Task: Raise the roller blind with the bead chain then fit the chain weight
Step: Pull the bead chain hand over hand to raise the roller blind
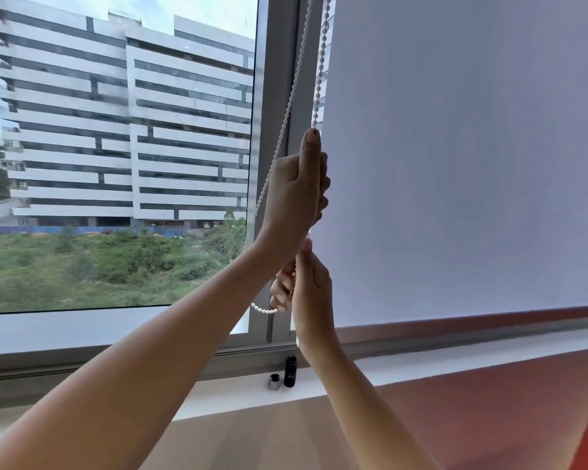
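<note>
A white roller blind (pixel 462 157) covers the right window pane, its bottom edge hanging just above the sill. A white bead chain (pixel 287 110) runs down in two strands along the grey window frame. My left hand (pixel 296 195) is closed around the right strand, thumb pointing up. Just below it, my right hand (pixel 306 283) grips the same strand, and the chain's bottom loop (pixel 263 309) curls out to its left. On the sill stand a black cylinder (pixel 290 371) and a small silver cap (pixel 274 381), perhaps the chain weight's parts.
The grey window frame post (pixel 279 62) stands between the bare left pane and the blind. A white sill (pixel 218 391) runs along the bottom, with wooden floor (pixel 268 435) below. Outside are an office building and greenery.
</note>
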`<state>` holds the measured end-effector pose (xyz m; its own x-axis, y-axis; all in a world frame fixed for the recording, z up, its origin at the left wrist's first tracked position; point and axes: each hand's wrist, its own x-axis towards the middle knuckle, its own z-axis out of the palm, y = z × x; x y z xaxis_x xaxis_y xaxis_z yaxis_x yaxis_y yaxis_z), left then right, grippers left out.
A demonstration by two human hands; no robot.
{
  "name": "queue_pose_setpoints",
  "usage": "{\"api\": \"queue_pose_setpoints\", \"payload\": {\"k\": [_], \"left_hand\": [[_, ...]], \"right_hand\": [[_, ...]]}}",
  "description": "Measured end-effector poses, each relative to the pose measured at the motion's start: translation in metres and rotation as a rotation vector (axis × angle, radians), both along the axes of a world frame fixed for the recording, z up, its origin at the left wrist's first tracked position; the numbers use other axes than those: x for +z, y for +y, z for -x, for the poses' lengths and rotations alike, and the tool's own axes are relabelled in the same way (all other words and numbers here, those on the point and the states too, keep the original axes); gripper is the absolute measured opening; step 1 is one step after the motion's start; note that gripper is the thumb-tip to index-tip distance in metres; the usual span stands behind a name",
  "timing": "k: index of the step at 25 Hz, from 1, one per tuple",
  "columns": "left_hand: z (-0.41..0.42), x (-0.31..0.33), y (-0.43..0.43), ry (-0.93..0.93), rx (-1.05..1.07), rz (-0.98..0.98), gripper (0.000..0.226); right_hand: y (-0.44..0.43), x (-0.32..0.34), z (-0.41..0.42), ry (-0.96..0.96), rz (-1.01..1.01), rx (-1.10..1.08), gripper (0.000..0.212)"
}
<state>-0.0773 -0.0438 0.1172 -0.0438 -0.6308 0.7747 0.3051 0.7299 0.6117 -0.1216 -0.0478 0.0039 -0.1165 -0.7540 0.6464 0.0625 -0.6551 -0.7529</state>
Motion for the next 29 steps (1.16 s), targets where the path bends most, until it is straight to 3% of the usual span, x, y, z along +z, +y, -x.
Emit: {"api": "queue_pose_setpoints", "payload": {"k": [5, 10, 14, 20, 25, 29], "left_hand": [[-0.004, -0.003, 0.005, 0.004, -0.004, 0.028, 0.052], [-0.004, -0.005, 0.007, -0.002, -0.051, 0.02, 0.053], [-0.008, -0.009, 0.008, -0.015, -0.087, -0.057, 0.051], [-0.017, -0.038, 0.009, -0.002, -0.118, -0.155, 0.05], [-0.021, -0.105, 0.013, -0.099, 0.007, -0.14, 0.034], [-0.024, -0.138, 0.014, -0.165, 0.169, -0.17, 0.023]], "right_hand": [[0.006, 0.033, 0.015, -0.072, 0.031, -0.12, 0.04], [0.018, 0.064, 0.028, -0.144, 0.111, -0.018, 0.037], [0.023, 0.048, 0.031, -0.002, 0.044, -0.083, 0.032], [0.025, 0.003, 0.031, 0.498, -0.029, -0.277, 0.017], [0.031, -0.027, 0.031, 0.539, -0.114, -0.238, 0.028], [0.033, -0.049, 0.031, 0.404, -0.159, -0.213, 0.033]]}}
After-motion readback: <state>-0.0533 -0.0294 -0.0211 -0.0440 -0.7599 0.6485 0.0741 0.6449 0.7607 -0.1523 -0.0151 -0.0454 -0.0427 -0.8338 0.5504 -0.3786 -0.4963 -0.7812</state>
